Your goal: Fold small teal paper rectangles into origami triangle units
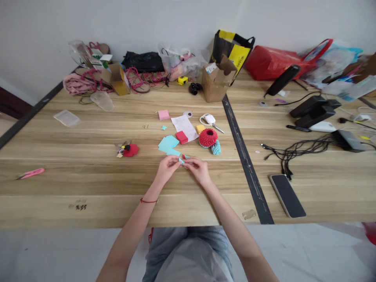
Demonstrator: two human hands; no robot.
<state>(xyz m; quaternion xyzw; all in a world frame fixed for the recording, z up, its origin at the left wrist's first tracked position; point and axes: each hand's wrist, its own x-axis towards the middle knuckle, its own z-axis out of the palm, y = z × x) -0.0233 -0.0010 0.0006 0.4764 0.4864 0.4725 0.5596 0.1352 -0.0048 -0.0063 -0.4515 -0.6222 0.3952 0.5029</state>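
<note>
My left hand and my right hand meet over the wooden table, pinching a small light-blue folded paper piece between their fingertips. Just beyond them lies a stack of light-blue paper squares. A red paper block, a yellow pad and a white slip of paper lie further back. To the right stands a red folded-paper model with a light-blue folded part beside it.
White-handled scissors and a pink pad lie behind. A phone and black cables lie to the right, a red keychain bundle and pink cutter to the left. Bags and boxes line the back edge.
</note>
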